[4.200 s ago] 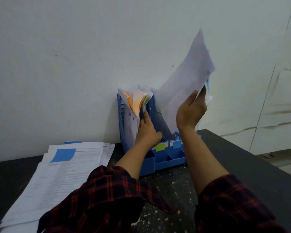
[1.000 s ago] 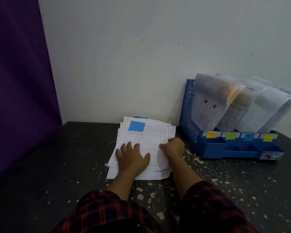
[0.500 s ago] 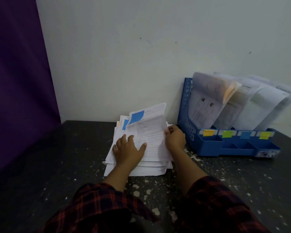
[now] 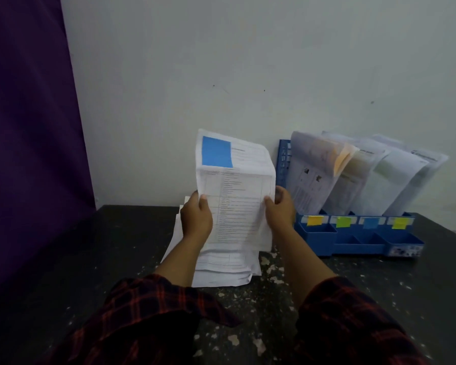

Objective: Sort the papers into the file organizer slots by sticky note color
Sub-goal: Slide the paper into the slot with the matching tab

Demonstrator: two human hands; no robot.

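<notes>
**Blue-tagged sheet lifted, headed for the blue slot**

I have the paper (image 4: pixel 234 196) up off the stack (image 4: pixel 221 272), standing nearly upright above it, with its blue sticky note (image 4: pixel 217 155) at the top left corner. It looks light and floppy to me; the top edge already curls away, so I judge a hold on both side edges, about mid-height, suits it best (one corner alone would let it fold). My left hand (image 4: pixel 196 219) pinches the left edge, thumb in front and fingers behind. My right hand (image 4: pixel 281 210) is closed on the right edge the same way. The file organizer (image 4: pixel 358 241) sits to the right against the wall, and its blue label (image 4: pixel 369 223) marks the third slot from the left.
</notes>
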